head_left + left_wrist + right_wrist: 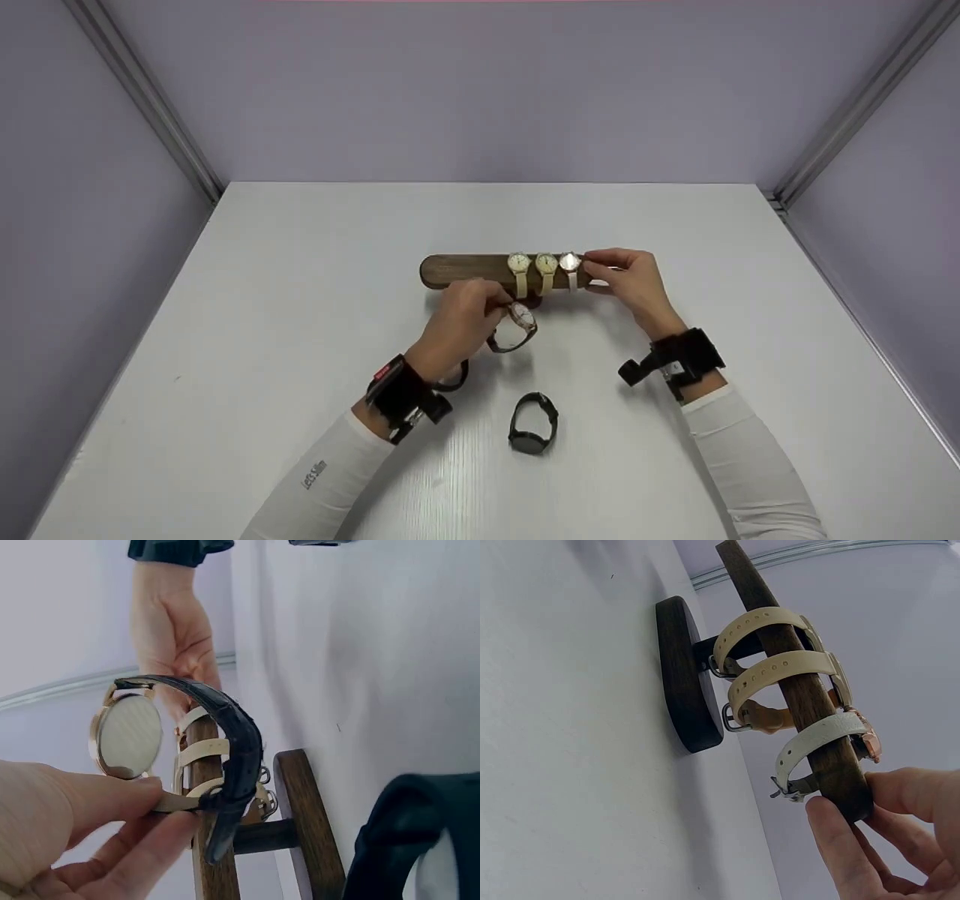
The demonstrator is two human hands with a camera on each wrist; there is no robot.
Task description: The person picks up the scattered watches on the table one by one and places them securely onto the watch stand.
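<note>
Left hand (461, 319) pinching a dark-strapped watch (515, 327) between thumb and fingers (112, 799), strap closed in a loop, pale gold-rimmed face showing in the left wrist view; held in the air just in front of the stand (465, 270), above the counter (262, 300)

Right hand (634, 281) curled on the right end of the stand's wooden bar, thumb and fingertips (847, 840) gripping the end just beside the white-strap watch (571, 264)

Two beige-strap watches (532, 266) wrapped round the bar left of the white one, all three close together, left half of the bar bare

Black watch (533, 424) lying on the counter, near the body, apart from both hands

Held watch likely light, with a soft, flexible strap and a hard case with glass; probably scratchable and easily swung if taken by the strap alone. Safest hold judged to be at the case edge or on the strap right beside it, never on the glass. Stand looks stiff but top-heavy on its small base, so prone to tipping unless held steady at the bar end
</note>
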